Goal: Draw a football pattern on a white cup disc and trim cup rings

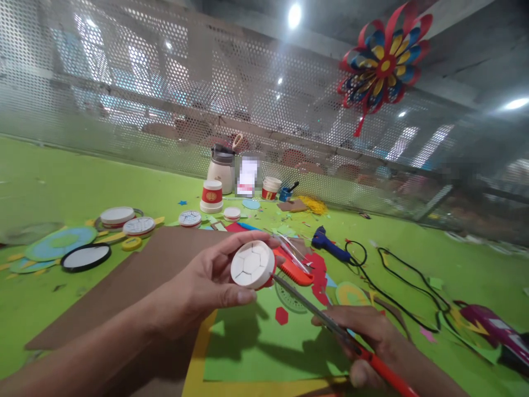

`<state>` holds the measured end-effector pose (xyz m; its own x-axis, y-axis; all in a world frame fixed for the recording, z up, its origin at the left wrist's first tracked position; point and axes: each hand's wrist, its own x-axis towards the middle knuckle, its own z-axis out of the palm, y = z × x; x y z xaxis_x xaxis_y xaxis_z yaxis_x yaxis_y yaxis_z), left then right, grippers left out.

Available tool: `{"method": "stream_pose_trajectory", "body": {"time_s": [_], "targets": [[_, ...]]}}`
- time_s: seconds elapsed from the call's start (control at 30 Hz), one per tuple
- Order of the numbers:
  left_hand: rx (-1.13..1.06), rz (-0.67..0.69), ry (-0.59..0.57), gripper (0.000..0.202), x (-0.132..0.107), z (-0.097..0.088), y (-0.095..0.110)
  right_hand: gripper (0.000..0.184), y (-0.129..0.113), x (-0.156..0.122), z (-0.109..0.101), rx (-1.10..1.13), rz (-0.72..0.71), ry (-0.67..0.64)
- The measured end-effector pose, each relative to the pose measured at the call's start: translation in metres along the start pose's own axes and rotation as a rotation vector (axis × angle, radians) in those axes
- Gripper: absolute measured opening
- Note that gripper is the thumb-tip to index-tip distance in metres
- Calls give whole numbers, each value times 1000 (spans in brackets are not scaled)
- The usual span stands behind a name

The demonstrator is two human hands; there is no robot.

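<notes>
My left hand (209,275) is wrapped round the edge of a short, white paper-cup bottom (251,264). Dark lines forming hexagons are drawn on its round face, and some red shows along its rim. My right hand (366,336) grips scissors (316,311) with red handles, partly around the blades. The blades are together, and their tip is at the right edge of the cup bottom; whether it touches I cannot tell. Beneath both hands lies a green paper sheet (243,358) with a small red hexagon (281,315) on it.
A brown board (165,264) lies to the left, near more cup bottoms (139,225). An orange cutter (295,270) and red paper scraps (319,275) lie beyond my hands. A blue glue gun (330,245) trails a black cable at right. Farther back stand a paper cup (212,197) and a jug (222,170).
</notes>
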<state>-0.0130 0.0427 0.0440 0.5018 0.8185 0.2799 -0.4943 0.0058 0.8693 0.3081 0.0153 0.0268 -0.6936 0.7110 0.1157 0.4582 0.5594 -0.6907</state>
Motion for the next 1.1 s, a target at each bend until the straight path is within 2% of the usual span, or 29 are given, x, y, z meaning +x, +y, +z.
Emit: {"method": "stream_pose_trajectory", "body": {"time_s": [0.17, 0.47, 0.8, 1.1], "targets": [[5, -12, -116, 62, 2, -2, 4, 78, 9, -4, 1, -13, 15, 32], [29, -24, -146, 61, 1, -8, 2, 77, 4, -3, 2, 88, 31, 23], [1, -57, -120, 65, 0, -7, 0, 75, -2, 0, 2, 100, -25, 50], [-33, -65, -141, 64, 0, -8, -2, 80, 1, -3, 0, 84, 21, -1]]}}
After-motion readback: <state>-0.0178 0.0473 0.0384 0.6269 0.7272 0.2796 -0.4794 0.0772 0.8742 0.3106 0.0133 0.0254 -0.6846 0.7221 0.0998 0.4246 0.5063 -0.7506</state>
